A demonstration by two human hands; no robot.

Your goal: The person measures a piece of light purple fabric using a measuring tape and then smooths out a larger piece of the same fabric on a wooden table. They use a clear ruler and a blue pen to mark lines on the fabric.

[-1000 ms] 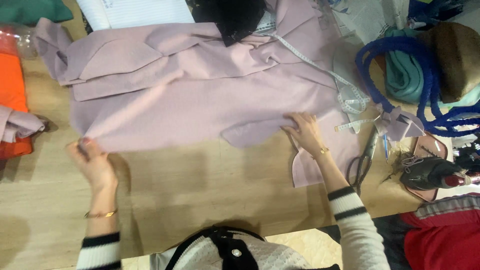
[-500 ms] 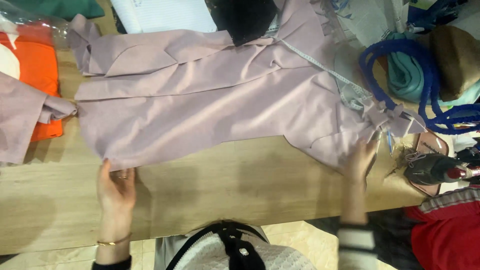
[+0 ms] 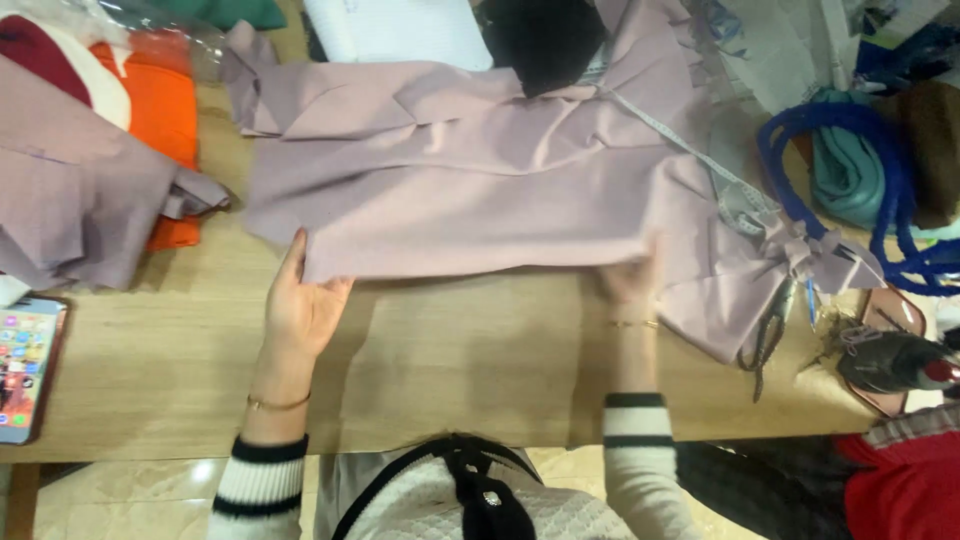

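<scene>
While both hands grip the near edge of the mauve fabric (image 3: 470,200), the thing that matters, to my eye, is keeping that edge taut and level between them, so the fold lies straight rather than rippling. The left hand (image 3: 300,305) has its fingers tucked under the cloth's near left corner, thumb up along the edge, holding it lightly; the right hand (image 3: 632,280) is blurred, apparently pinching the same edge further right, though I cannot tell how tightly. The cloth lies spread across the middle of the wooden table (image 3: 470,370), soft and matte, with loose folds bunched at its far side and a white measuring tape (image 3: 690,150) trailing over its right part. Scissors (image 3: 768,330) lie just beside its right end, a coiled blue cord (image 3: 800,140) further right, orange cloth (image 3: 165,120) at the left, and a phone (image 3: 25,365) at the near left.
</scene>
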